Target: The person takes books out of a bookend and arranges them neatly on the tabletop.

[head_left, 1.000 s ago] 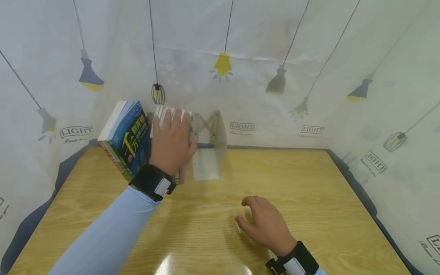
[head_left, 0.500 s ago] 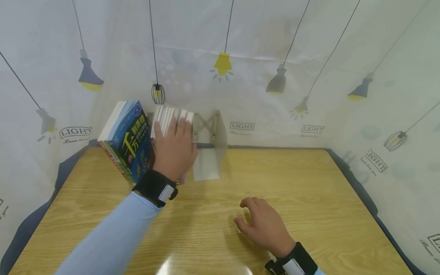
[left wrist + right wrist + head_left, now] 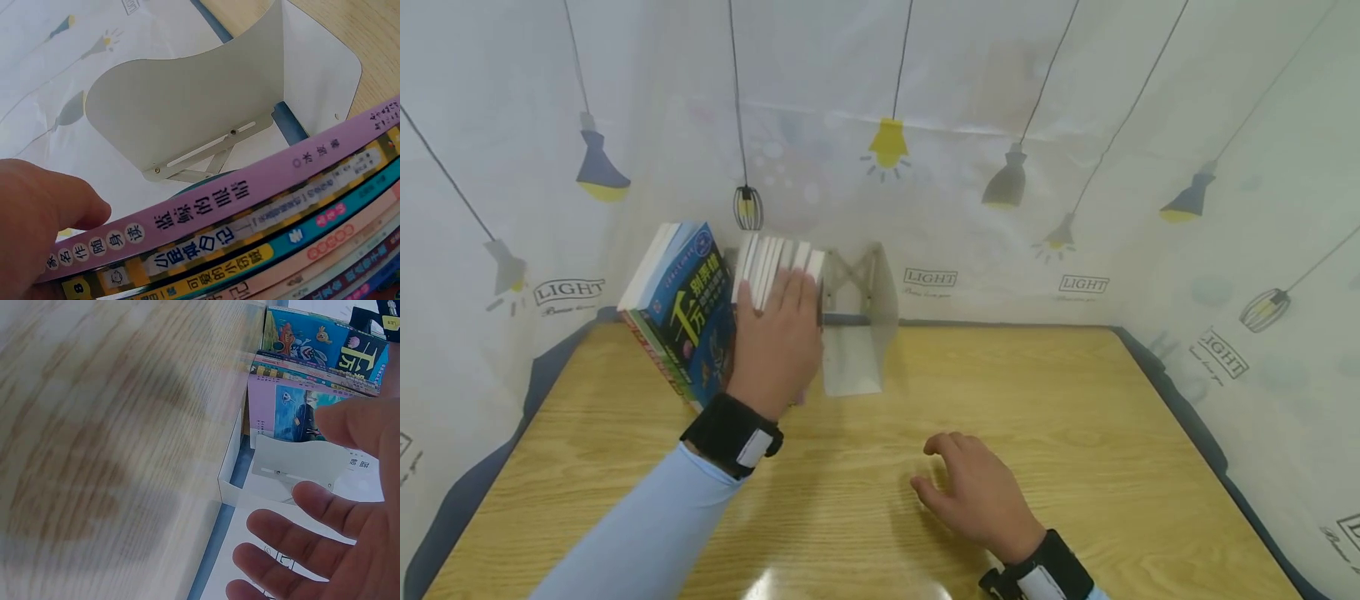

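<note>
My left hand (image 3: 778, 342) lies over a row of upright books (image 3: 767, 258), its fingers straight along their spines and toward the white page tops. In the left wrist view a digit (image 3: 87, 206) of that hand reaches over the end of a purple book (image 3: 269, 181), the outermost of the row. To the left, bigger books with a blue cover (image 3: 681, 292) lean outward. An off-white bookend (image 3: 853, 358) with crossed metal arms stands right of the row. My right hand (image 3: 981, 496) hovers low over the table's near side, fingers loosely bent, holding nothing.
The wood-grain table (image 3: 1037, 392) reaches back to a pale wall sheet (image 3: 955, 192) printed with hanging lamps. This sheet also runs along both sides. A dark blue strip (image 3: 1180, 417) borders the table.
My left hand has slid back toward me along the spines, and its fingers have come together, uncovering more of the white book tops. My right hand stays almost still.
</note>
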Action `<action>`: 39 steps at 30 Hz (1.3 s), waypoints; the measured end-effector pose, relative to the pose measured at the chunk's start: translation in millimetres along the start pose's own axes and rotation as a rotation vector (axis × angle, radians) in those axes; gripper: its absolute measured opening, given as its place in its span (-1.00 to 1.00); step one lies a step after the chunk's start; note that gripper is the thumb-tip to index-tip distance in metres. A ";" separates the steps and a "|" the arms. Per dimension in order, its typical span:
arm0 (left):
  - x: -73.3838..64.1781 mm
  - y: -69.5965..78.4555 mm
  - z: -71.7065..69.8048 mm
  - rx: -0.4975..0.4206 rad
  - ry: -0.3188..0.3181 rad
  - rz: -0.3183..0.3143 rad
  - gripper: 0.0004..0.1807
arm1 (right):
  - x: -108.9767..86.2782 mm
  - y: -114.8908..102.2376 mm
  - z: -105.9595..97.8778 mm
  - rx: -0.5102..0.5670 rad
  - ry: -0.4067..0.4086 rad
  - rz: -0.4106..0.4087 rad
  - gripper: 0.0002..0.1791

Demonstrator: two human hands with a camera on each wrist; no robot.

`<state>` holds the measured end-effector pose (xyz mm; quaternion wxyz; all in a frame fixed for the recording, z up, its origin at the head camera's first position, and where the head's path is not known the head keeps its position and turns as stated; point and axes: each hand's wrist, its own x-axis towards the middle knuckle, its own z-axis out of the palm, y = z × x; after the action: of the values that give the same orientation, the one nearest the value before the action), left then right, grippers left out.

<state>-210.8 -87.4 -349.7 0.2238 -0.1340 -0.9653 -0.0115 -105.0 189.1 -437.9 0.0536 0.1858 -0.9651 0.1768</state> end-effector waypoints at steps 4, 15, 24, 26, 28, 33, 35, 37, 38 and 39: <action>-7.0 0.6 -2.2 0.018 0.031 0.010 -0.27 | 0.4 -0.9 1.5 -0.004 -0.003 -0.002 -0.58; -23.8 8.4 -0.6 -0.016 0.087 0.061 -0.44 | -1.3 -0.1 0.2 -0.037 -0.007 0.016 -0.61; -37.1 2.7 -2.1 -0.043 0.112 0.083 -0.37 | -2.6 0.0 7.4 -0.045 -0.019 0.021 -0.59; -40.8 2.2 -2.0 -0.048 0.120 0.090 -0.37 | -2.4 -0.4 7.9 -0.044 -0.013 0.019 -0.59; -44.5 1.7 -2.0 -0.057 0.137 0.097 -0.37 | -1.7 -1.1 8.0 -0.040 -0.008 0.018 -0.59; -55.2 0.0 0.9 -0.089 0.200 0.113 -0.38 | 0.5 -3.8 6.5 -0.025 -0.022 0.018 -0.59; -59.8 -0.2 2.9 -0.114 0.209 0.118 -0.36 | 0.7 -4.3 5.3 -0.022 -0.034 0.021 -0.59; -63.4 -0.2 5.0 -0.136 0.218 0.120 -0.35 | 0.5 -4.4 4.2 -0.022 -0.044 0.025 -0.59; -65.2 -0.4 6.2 -0.148 0.227 0.120 -0.33 | 0.4 -4.3 3.7 -0.021 -0.047 0.027 -0.59; -67.1 -0.9 7.3 -0.158 0.235 0.122 -0.31 | 0.2 -4.1 3.4 -0.022 -0.049 0.028 -0.59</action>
<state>-156.2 -104.7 -385.4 0.3243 -0.2076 -0.9186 -0.0894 -103.8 184.2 -439.7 0.0294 0.1760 -0.9705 0.1622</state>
